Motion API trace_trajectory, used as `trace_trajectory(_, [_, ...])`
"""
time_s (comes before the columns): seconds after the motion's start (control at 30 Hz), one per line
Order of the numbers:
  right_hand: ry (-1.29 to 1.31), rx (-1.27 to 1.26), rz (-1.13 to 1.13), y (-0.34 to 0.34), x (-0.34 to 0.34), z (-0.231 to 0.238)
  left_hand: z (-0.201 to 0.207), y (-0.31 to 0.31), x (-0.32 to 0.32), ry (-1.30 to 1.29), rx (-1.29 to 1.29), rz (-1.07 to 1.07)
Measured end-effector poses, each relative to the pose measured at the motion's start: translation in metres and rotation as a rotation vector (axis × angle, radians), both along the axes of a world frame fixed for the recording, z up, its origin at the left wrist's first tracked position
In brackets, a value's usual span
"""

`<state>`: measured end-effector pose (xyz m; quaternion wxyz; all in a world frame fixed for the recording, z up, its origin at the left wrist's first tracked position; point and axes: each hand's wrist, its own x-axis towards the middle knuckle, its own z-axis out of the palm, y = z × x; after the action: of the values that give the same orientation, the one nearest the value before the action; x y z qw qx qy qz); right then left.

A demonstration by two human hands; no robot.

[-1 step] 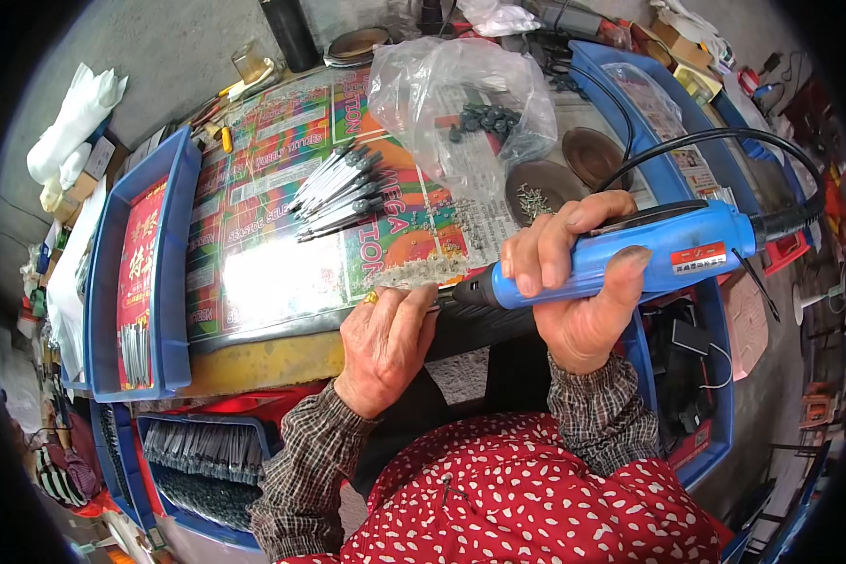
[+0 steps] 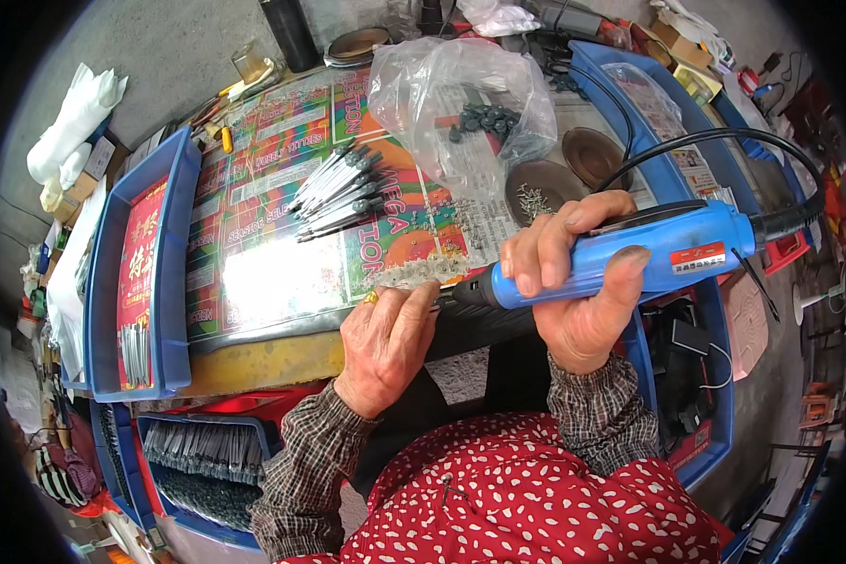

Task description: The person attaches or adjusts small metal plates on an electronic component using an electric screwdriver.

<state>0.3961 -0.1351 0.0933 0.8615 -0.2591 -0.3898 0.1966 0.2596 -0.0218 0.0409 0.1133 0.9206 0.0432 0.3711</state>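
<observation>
My right hand (image 2: 578, 324) is wrapped round a blue electric screwdriver (image 2: 653, 249), which lies nearly level with its black nose pointing left. Right at that nose, my left hand (image 2: 385, 348) has its fingers bent and pressed together, a yellow ring on one of them. Whatever sits between those fingertips is hidden. Beyond the hands, a brown dish (image 2: 562, 179) holds small screws (image 2: 533, 203), and more tiny parts (image 2: 423, 268) are scattered on the table's near edge. A bundle of slim white-and-black rods (image 2: 338, 193) lies left of centre on the table.
A clear plastic bag (image 2: 409, 113) with dark round pieces (image 2: 484, 122) lies at the back. Blue trays (image 2: 180, 254) flank the table, and a lower bin (image 2: 263, 432) holds many rods. The screwdriver's black cable (image 2: 790, 141) loops over the right side. A second brown dish (image 2: 592, 155) stands nearby.
</observation>
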Motion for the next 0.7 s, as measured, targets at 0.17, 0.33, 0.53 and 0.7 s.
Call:
trace_trajectory(0.17, [0.013,-0.01,0.003,-0.001,0.0,0.0,0.001,0.001,0.002,-0.02,0.019,-0.053])
trace_trajectory(0.33, [0.005,0.008,-0.02,-0.003,0.003,-0.001,0.0,0.002,0.003,-0.029,0.017,-0.058])
trace_trajectory(0.53, [0.005,-0.023,-0.101,-0.002,0.009,-0.01,-0.004,0.002,-0.001,-0.064,0.07,-0.061])
trace_trajectory(0.7, [0.007,-0.041,-0.13,0.005,0.012,-0.02,-0.004,-0.001,-0.005,-0.067,0.078,-0.045])
